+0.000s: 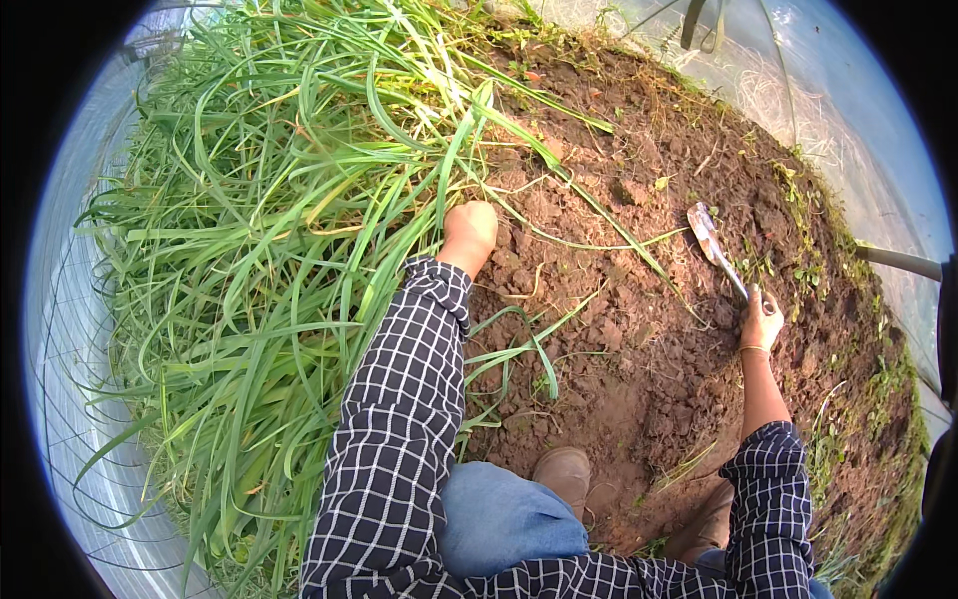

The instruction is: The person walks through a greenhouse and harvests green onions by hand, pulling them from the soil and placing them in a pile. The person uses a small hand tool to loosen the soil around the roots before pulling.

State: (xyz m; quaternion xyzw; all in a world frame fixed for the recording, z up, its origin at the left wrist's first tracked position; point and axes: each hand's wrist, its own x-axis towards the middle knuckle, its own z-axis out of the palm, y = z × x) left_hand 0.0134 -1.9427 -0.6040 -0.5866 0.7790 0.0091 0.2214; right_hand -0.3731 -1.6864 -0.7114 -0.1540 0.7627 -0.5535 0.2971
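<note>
My left hand (471, 230) is closed in a fist at the edge of a dense stand of long, strap-like green leaves (277, 269). Several blades (458, 153) rise from the fist, and its fingers are mostly hidden from above. Off to the right, my right hand (761, 323) grips the handle of a hand trowel (707, 236). Soil smears the trowel's metal blade, which points away from me just above or on the loose brown soil (599, 299). A few long leaves (614, 221) stretch across the soil between my hands.
Clear plastic sheeting (861, 142) curves along the right side, with a pole (898, 260) against it. More sheeting (75, 359) borders the leaves on the left. Low weeds (808, 273) edge the soil. My brown boots (565, 478) stand on the ground below me.
</note>
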